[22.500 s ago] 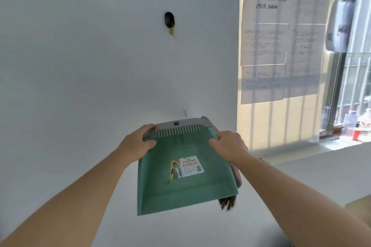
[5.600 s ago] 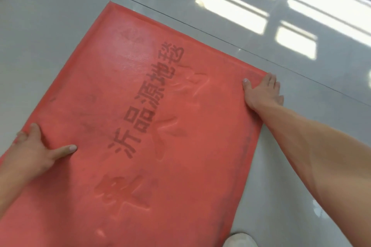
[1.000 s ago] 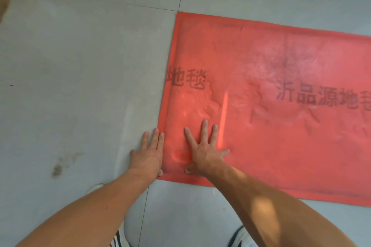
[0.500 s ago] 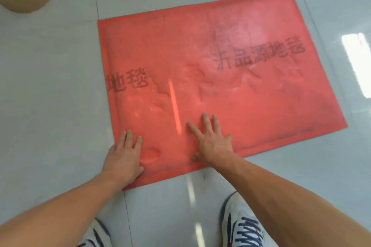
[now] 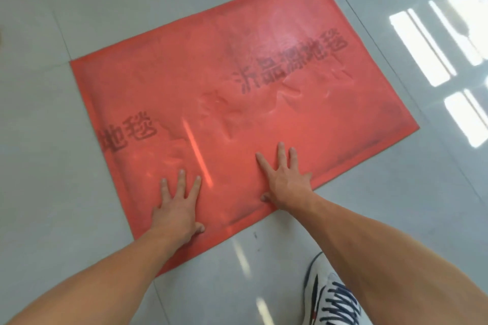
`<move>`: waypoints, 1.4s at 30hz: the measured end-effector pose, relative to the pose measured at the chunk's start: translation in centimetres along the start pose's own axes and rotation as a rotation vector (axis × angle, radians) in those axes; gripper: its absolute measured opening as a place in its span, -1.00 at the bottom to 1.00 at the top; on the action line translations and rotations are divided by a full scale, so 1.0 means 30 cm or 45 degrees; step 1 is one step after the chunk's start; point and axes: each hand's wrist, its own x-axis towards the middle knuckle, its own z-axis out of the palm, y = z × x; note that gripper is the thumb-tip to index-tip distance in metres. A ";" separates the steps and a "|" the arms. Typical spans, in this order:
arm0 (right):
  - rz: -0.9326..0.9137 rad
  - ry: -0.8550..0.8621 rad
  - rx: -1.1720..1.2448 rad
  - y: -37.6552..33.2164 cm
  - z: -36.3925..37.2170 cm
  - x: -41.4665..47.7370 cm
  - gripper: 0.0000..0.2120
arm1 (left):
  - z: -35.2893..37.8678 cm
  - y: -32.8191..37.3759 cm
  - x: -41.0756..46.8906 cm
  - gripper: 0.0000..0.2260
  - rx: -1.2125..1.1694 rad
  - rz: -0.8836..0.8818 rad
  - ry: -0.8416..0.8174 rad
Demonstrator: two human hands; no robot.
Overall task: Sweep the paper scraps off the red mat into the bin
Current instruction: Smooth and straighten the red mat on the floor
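Fingers (image 5: 181,179) of both hands spread flat, holding nothing; left hand (image 5: 177,208) and right hand (image 5: 285,179) press the near edge of the red mat (image 5: 264,119). Mat's long axis runs left-to-right, away up-right. No scraps visible, possibly glare-hidden; no bin in view

Mat (image 5: 264,119) colour: red
Upper print on mat: 沂品源地毯, dark characters running across the middle right, third character blurred
Lower left print on mat: 地毯, dark, near the left edge
Shoe (image 5: 332,301) markings: dark stripes only, no readable text
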 end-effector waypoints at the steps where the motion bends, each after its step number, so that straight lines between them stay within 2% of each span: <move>1: -0.008 0.002 -0.006 -0.006 -0.007 0.001 0.03 | -0.011 0.002 -0.002 0.06 -0.028 0.004 0.007; 4: -0.068 -0.011 -0.062 0.001 -0.030 0.014 0.06 | -0.070 -0.023 0.002 -0.04 -0.011 0.085 0.080; 6: -0.098 0.013 -0.074 0.037 -0.039 0.022 0.12 | -0.106 -0.038 0.007 -0.02 0.066 0.134 0.109; 9: -0.059 0.075 0.008 0.091 -0.048 0.045 0.17 | -0.107 -0.025 0.034 0.03 0.044 0.128 0.031; 13: 0.097 0.052 0.050 0.098 -0.018 0.065 0.17 | -0.053 -0.003 0.081 0.05 0.028 0.079 -0.002; 17: 0.102 0.006 0.076 0.083 -0.018 0.063 0.16 | -0.081 0.046 0.048 0.04 0.082 0.051 -0.025; 19: 0.063 0.038 0.121 0.107 -0.052 0.067 0.12 | -0.115 0.123 0.044 0.03 0.114 0.144 0.039; 22: 0.064 0.154 0.104 0.209 -0.105 0.073 0.01 | -0.168 0.298 0.068 0.06 0.148 0.359 0.095; 25: 0.195 0.237 0.116 0.369 -0.135 0.089 -0.03 | -0.174 0.488 0.116 0.06 0.143 0.474 0.070; 31: 0.388 0.158 0.242 0.671 -0.169 0.132 0.08 | -0.119 0.597 0.141 0.02 0.340 0.371 0.011; 36: 0.493 0.046 0.418 0.751 -0.162 0.188 0.20 | -0.123 0.608 0.149 0.02 0.381 0.338 -0.006; 39: 0.472 0.002 0.260 0.747 -0.176 0.188 0.15 | -0.154 0.634 0.131 -0.02 0.426 0.320 -0.015; 42: 0.462 0.262 0.254 0.803 -0.248 0.186 -0.15 | -0.217 0.672 0.147 -0.13 0.446 0.379 0.052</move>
